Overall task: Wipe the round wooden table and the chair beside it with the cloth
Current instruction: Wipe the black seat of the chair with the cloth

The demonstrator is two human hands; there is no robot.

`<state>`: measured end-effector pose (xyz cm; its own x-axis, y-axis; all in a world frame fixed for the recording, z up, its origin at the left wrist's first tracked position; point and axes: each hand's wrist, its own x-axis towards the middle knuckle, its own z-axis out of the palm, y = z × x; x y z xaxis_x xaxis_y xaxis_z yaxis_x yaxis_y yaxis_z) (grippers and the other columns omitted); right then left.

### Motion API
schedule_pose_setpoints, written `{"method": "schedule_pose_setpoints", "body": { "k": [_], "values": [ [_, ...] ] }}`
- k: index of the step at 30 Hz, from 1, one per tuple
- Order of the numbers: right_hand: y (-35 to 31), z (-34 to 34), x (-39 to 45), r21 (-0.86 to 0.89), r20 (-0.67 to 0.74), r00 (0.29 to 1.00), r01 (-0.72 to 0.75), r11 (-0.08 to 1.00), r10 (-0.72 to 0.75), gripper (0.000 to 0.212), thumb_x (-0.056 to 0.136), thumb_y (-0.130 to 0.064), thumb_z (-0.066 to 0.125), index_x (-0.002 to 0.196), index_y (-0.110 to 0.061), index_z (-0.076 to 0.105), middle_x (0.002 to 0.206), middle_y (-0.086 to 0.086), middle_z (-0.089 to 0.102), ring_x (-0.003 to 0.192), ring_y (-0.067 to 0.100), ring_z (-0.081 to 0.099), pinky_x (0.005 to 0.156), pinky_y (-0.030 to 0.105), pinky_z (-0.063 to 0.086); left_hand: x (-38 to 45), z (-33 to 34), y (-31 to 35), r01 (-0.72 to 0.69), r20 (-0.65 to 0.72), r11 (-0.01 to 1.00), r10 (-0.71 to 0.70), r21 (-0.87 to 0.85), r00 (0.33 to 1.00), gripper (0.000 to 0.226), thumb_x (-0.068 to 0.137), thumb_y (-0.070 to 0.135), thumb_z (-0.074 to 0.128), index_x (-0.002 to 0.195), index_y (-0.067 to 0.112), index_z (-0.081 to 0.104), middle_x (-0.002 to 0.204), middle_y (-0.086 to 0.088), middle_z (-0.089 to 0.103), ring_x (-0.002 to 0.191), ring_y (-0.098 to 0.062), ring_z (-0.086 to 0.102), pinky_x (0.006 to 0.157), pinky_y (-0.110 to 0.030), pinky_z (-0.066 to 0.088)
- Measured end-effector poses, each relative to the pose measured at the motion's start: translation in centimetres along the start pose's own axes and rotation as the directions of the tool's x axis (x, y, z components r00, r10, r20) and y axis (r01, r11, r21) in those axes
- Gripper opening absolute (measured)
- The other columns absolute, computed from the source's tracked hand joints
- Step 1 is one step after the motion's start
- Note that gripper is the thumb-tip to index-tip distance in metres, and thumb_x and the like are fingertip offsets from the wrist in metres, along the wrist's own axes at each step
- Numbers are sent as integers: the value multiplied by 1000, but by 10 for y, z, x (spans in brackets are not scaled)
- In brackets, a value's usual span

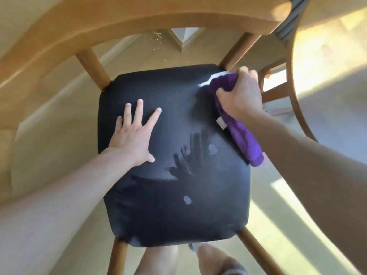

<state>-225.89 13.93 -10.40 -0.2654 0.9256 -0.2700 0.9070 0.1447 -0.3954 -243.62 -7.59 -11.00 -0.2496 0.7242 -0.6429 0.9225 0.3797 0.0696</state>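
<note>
Purple microfibre cloth [238, 124], bunched in the right hand [241, 94], lies along the 2 to 4 o'clock edge of the black padded seat [170, 205] of the wooden chair [139, 20]. The fingers and thumb of that hand curl round the cloth's upper end near the back-right corner, while its tail trails down the seat's right edge. The left hand [133, 135] holds nothing: it lies flat with fingers spread on the seat around 10 o'clock, apparently steadying the chair. The round wooden table [321, 46] sits at 1 to 2 o'clock, just beyond the chair; only its curved rim and part of its top show.

The step in hand looks like wiping the seat. Two pale spots [187, 199] remain near the middle and front, and smeared marks sit around the centre, so the front half seems undone. To do it well, I would flatten the cloth under the palm rather than dragging a bunched roll, sweep in overlapping passes from the back edge toward 6 o'clock, and shift the bracing hand off the pad so it leaves no fresh prints.
</note>
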Motion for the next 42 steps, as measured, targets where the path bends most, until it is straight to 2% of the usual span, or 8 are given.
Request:
{"method": "schedule_pose_setpoints", "body": {
  "k": [7, 15, 18, 23, 29, 36, 39, 42],
  "values": [
    [-7, 50, -16, -206, 49, 997, 63, 976, -54, 44, 85, -37, 59, 121, -15, 46, 121, 13, 48, 102, 43, 57, 76, 42, 40, 3, 14, -5, -9, -13, 1000, 9, -5, 1000, 140, 71, 45, 93, 161, 37, -14, 166, -11, -29, 155, -45, -16, 126, -58, 15],
    [19, 39, -142, -220, 552, 832, 203, 954, -50, 29, 80, -37, 62, 91, -24, 38, 94, -2, 44, 91, 37, 62, 67, 36, 39, -1, 8, 0, -16, 13, 998, 15, 58, 1000, 138, 74, 49, 90, 156, 47, -22, 162, -19, -33, 154, -50, -15, 125, -59, 19],
    [18, 20, -105, -88, 400, 916, 75, 993, -34, 26, 77, -41, 65, 85, -28, 44, 96, -2, 48, 90, 30, 59, 73, 39, 47, 4, 6, 3, 1, 28, 999, -2, 36, 1000, 139, 73, 45, 91, 156, 49, -19, 161, -18, -35, 153, -49, -18, 125, -60, 18],
    [-10, 28, -5, 109, -48, 994, -92, 990, 98, 50, 81, -36, 62, 123, -14, 45, 121, 3, 38, 115, 31, 48, 89, 42, 46, 9, 14, 0, -5, 16, 1000, 5, -7, 1000, 139, 69, 39, 95, 158, 48, -12, 163, -16, -33, 153, -50, -19, 125, -63, 16],
    [-12, 71, -45, -154, -30, 998, 46, 987, -52, 43, 82, -34, 58, 119, -14, 48, 123, 13, 46, 106, 41, 49, 81, 43, 41, 8, 17, -2, -4, 13, 1000, 4, 6, 1000, 138, 72, 39, 93, 158, 47, -14, 162, -17, -35, 152, -50, -21, 124, -63, 14],
    [11, 73, -187, -157, 471, 861, 296, 942, -192, 33, 79, -31, 63, 108, -22, 50, 111, -2, 44, 96, 31, 53, 64, 34, 35, 3, 12, 1, 7, 60, 1000, -9, 30, 998, 135, 76, 42, 90, 158, 46, -18, 160, -18, -39, 152, -51, -22, 125, -62, 14],
    [8, 49, -141, 70, 339, 934, 98, 993, -116, 19, 76, -33, 63, 84, -24, 48, 93, -6, 47, 82, 25, 55, 67, 32, 38, 8, 10, 6, 18, 42, 1000, -18, 8, 999, 136, 75, 38, 91, 158, 45, -16, 160, -18, -38, 151, -51, -23, 125, -63, 13],
    [-6, 33, -62, 369, 4, 975, -206, 906, 221, 22, 78, -31, 64, 97, -23, 55, 106, 0, 54, 93, 19, 57, 84, 33, 45, 13, 12, 5, 9, 34, 1000, -8, -15, 999, 136, 74, 33, 93, 159, 45, -12, 161, -17, -36, 151, -51, -23, 124, -64, 11]
  ]
}}
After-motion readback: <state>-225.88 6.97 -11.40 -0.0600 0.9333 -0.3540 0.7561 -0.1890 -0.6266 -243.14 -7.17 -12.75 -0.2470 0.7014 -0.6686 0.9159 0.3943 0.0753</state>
